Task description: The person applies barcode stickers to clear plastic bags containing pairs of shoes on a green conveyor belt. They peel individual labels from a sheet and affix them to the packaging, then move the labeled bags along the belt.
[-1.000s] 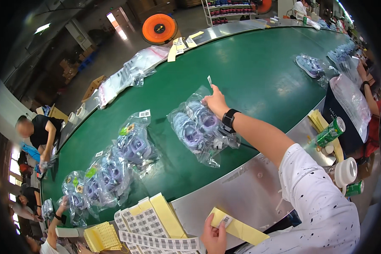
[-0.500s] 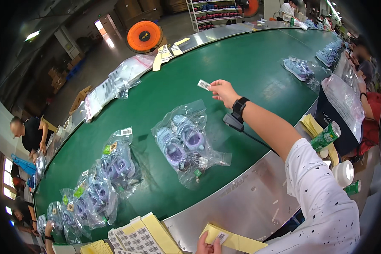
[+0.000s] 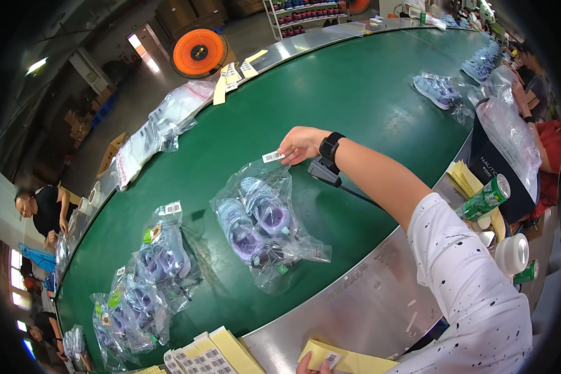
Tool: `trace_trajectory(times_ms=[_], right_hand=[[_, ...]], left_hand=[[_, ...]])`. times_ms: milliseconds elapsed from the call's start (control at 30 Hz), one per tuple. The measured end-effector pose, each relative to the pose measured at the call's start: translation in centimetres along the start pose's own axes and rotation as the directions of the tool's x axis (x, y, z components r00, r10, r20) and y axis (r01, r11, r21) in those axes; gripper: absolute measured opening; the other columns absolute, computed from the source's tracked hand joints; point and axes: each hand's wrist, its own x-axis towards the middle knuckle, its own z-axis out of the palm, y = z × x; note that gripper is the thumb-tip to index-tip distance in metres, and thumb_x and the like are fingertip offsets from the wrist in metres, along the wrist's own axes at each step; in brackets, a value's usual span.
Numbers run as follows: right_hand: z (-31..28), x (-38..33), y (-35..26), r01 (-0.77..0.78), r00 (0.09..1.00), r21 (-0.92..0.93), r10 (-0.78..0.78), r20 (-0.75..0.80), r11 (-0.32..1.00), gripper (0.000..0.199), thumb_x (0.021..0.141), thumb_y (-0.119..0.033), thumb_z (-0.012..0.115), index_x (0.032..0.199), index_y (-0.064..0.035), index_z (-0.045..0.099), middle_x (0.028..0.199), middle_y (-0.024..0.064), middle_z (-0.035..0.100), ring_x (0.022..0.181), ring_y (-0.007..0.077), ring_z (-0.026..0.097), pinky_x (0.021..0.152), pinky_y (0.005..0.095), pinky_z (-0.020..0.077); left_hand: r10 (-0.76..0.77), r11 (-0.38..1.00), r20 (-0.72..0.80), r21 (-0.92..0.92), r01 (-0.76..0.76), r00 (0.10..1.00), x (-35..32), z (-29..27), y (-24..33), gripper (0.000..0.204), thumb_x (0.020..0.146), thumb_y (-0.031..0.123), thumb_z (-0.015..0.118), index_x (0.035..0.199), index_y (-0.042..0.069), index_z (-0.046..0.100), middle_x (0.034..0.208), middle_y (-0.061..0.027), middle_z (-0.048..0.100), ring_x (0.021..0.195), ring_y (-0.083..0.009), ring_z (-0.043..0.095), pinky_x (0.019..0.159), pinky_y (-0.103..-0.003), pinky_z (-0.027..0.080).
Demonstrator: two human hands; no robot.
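A pair of pale blue and lilac sneakers lies in a clear plastic bag on the green belt in front of me. Pinched by one edge in my right hand is a small white barcode label, at the far edge of that bag. Whether the label touches the plastic, I cannot tell. At the lower edge of the view, my left hand grips a yellow backing strip with a barcode label on it. Part of this hand is cut off by the frame.
More bagged sneakers line the green belt at left. Label sheets lie on the metal ledge. To my right stand a green can and a dark box. Co-workers sit along the belt.
My right hand has moved left and nearer with the label, to the bag's far edge. My left hand stays on the yellow strip. At far left, bagged sneakers have shifted near a co-worker.
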Motion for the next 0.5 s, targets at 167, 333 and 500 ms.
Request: trace_trajectory(times_ms=[167,333,500], right_hand=[[1.1,0.1,0.2,0.043,0.999,-0.035,-0.043,-0.011,0.998,0.013,0.080,-0.006,0.061,0.089,0.0035,0.061,0.087,0.0144,0.064,0.080,0.0250,0.063,0.075,0.0370,0.0513],[1.9,0.4,1.2,0.129,0.987,-0.029,-0.131,-0.098,0.991,0.005,0.076,-0.001,0.063,0.079,0.0023,0.062,0.078,0.0133,0.063,0.068,0.0232,0.063,0.064,0.0352,0.0526],[3.8,-0.7,2.7,0.283,0.923,0.101,-0.242,-0.298,0.954,0.026,0.074,0.007,0.060,0.098,0.0011,0.052,0.076,0.0132,0.061,0.063,0.0208,0.062,0.057,0.0322,0.0514]], left_hand=[[0.059,0.997,-0.024,-0.051,-0.061,0.998,0.1,0.3,-0.6,0.039,0.085,-0.004,0.056,0.122,-0.004,0.047,0.088,-0.0085,0.060,0.072,-0.0119,0.058,0.061,-0.021,0.045],[0.046,0.998,-0.015,-0.044,-0.047,0.999,0.0,0.2,-0.3,0.039,0.084,-0.004,0.057,0.122,-0.004,0.047,0.090,-0.0091,0.060,0.074,-0.0121,0.058,0.062,-0.021,0.045],[0.035,0.998,0.006,0.048,-0.035,0.999,-0.1,-0.1,-0.2,0.039,0.085,-0.003,0.056,0.122,-0.003,0.047,0.095,-0.0087,0.059,0.075,-0.0115,0.057,0.062,-0.021,0.045]])
